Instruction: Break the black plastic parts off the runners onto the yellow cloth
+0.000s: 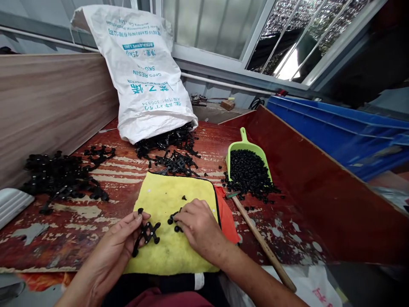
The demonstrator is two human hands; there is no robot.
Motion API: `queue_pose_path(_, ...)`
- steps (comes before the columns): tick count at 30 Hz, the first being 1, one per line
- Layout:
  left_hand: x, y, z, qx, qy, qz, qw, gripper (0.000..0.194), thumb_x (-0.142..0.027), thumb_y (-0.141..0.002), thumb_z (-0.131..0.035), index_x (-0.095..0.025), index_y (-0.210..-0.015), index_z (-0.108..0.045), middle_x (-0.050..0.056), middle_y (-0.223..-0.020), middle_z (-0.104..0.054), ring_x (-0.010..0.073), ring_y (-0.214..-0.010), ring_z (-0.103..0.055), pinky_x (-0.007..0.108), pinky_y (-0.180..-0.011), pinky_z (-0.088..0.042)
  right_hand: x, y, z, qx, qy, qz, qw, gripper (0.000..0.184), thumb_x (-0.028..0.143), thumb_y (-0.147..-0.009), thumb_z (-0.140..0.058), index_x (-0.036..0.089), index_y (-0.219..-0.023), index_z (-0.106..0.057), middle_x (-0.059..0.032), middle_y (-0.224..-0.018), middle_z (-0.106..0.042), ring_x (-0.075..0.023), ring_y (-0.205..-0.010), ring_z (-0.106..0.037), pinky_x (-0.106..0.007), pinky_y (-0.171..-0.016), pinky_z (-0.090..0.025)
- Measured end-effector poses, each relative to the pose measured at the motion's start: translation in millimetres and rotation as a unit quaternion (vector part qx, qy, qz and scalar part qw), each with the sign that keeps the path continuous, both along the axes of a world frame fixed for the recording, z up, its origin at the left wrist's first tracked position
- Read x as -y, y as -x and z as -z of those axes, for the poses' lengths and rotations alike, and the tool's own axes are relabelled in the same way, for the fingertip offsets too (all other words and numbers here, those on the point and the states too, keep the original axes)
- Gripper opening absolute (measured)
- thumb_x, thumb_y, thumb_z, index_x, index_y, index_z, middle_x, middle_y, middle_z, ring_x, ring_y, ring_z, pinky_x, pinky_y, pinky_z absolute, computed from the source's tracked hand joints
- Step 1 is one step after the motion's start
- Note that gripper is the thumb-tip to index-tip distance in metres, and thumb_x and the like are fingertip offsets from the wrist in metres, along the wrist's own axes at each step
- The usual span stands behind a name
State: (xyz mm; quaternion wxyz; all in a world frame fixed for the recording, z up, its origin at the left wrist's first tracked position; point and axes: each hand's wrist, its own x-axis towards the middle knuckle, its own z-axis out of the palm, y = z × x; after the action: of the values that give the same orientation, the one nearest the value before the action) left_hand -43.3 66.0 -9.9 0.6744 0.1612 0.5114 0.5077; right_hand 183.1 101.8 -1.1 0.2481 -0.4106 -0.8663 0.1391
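My left hand (pixel 119 238) pinches a black plastic linkage (pixel 148 232) with crossed arms, shiny pivots and round knobs at its ends. It is held just above the left half of a yellow cloth (pixel 172 260). To its right, my right hand (pixel 201 226) is lowered onto the cloth, its fingers closed on small black plastic plugs (pixel 177 229). Its fingertips partly hide these pieces, so how many it grips is unclear. One more small black plug (pixel 184 198) lies alone on the cloth, above the right hand.
Black linkages (pixel 57 175) are heaped at left. More spill from a white woven sack (pixel 150 76). A green dustpan (pixel 267 158) full of small black plugs stands at right, near a wooden-handled hammer (pixel 262 243). Wooden boards (pixel 51 102) edge the worn red table (pixel 121 187).
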Motion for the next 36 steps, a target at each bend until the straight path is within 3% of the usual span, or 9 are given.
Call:
queue_pose_path(3,-2.4,-3.5,-2.4,0.016,-0.015,-0.005,1.000,0.028,-0.026,-0.066,-0.088,-0.013,-0.087,-0.074,0.002,-0.079,-0.065,0.0115,-0.066,-0.059,0.018,-0.050,-0.051,4.5,15.0,-6.2,0.029,-0.003,0.018,0.999,0.010,0.016,-0.090,-0.064,0.023,-0.093,-0.071,-0.0030,-0.085,-0.063,-0.0207,-0.086,-0.050,-0.036,-0.077,-0.034)
queue_pose_path(8,-4.0,-7.0,-9.2,0.021,-0.015,-0.012,1.000,0.025,-0.024,-0.067,-0.086,-0.014,-0.087,-0.074,0.002,-0.083,-0.066,0.0120,-0.067,-0.061,0.020,-0.052,-0.053,5.8,17.2,-14.2,-0.069,0.017,0.037,0.997,0.014,0.014,-0.095,-0.055,0.020,-0.096,-0.068,-0.0025,-0.084,-0.064,-0.0188,-0.083,-0.052,-0.034,-0.077,-0.035)
queue_pose_path(14,3.1,-7.3,-6.6,0.002,-0.024,0.009,1.000,0.033,-0.036,-0.069,-0.085,-0.015,-0.092,-0.075,0.002,-0.080,-0.066,0.0122,-0.068,-0.059,0.019,-0.054,-0.049,6.4,13.1,-12.3,-0.046,0.037,0.044,0.997,0.018,0.010,-0.093,-0.057,0.022,-0.098,-0.068,-0.0019,-0.088,-0.065,-0.0196,-0.088,-0.052,-0.033,-0.080,-0.036)
queue_pose_path(20,16.9,7.9,-16.0,-0.164,-0.006,0.061,0.984,0.043,-0.055,-0.069,-0.078,-0.021,-0.094,-0.073,0.000,-0.080,-0.066,0.0160,-0.074,-0.057,0.021,-0.062,-0.047,5.0,20.0,-5.8,0.062,0.006,0.045,0.997,0.015,0.015,-0.082,-0.072,0.024,-0.095,-0.071,-0.0033,-0.105,-0.063,-0.0226,-0.102,-0.049,-0.040,-0.092,-0.033)
queue_pose_path(23,23.6,19.9,-16.6,-0.258,-0.054,0.099,0.959,0.036,-0.057,-0.075,-0.069,-0.022,-0.085,-0.068,-0.001,-0.077,-0.062,0.0175,-0.074,-0.054,0.023,-0.060,-0.042,2.7,24.7,-1.7,0.091,-0.018,0.044,0.995,0.004,0.020,-0.082,-0.074,0.023,-0.084,-0.071,-0.0032,-0.109,-0.063,-0.0235,-0.107,-0.049,-0.044,-0.098,-0.028)
queue_pose_path(28,27.4,32.7,-0.5,-0.390,-0.120,0.170,0.897,0.036,-0.055,-0.089,-0.050,-0.023,-0.074,-0.055,-0.004,-0.068,-0.046,0.0155,-0.066,-0.044,0.023,-0.059,-0.034,5.0,35.0,2.9,0.061,-0.021,0.042,0.997,0.005,0.023,-0.085,-0.071,0.024,-0.080,-0.071,-0.0001,-0.109,-0.065,-0.0215,-0.109,-0.050,-0.046,-0.105,-0.023)
queue_pose_path(31,22.0,30.7,7.1,-0.453,-0.135,0.224,0.852,0.035,-0.053,-0.092,-0.045,-0.023,-0.077,-0.056,-0.004,-0.067,-0.048,0.0164,-0.066,-0.048,0.025,-0.061,-0.035,10.3,45.5,6.3,0.038,-0.012,0.030,0.999,0.000,0.025,-0.083,-0.071,0.025,-0.083,-0.071,0.0003,-0.115,-0.064,-0.0224,-0.114,-0.048,-0.049,-0.112,-0.016)
queue_pose_path(34,13.1,23.2,7.2,-0.537,-0.148,0.243,0.794,0.032,-0.048,-0.092,-0.044,-0.023,-0.077,-0.057,-0.004,-0.065,-0.055,0.0176,-0.066,-0.054,0.026,-0.063,-0.036,14.0,53.7,12.0,0.024,0.013,0.044,0.999,0.003,0.024,-0.081,-0.072,0.025,-0.083,-0.070,0.0005,-0.116,-0.064,-0.0230,-0.115,-0.048,-0.051,-0.115,-0.011)
queue_pose_path(36,8.3,18.0,5.4,-0.566,-0.150,0.250,0.771,0.031,-0.046,-0.092,-0.044,-0.023,-0.076,-0.058,-0.003,-0.064,-0.058,0.0183,-0.066,-0.057,0.027,-0.062,-0.035,14.7,55.4,15.7,0.010,0.028,0.059,0.998,0.004,0.024,-0.080,-0.072,0.025,-0.083,-0.071,0.0009,-0.116,-0.064,-0.0229,-0.116,-0.048,-0.052,-0.116,-0.009)
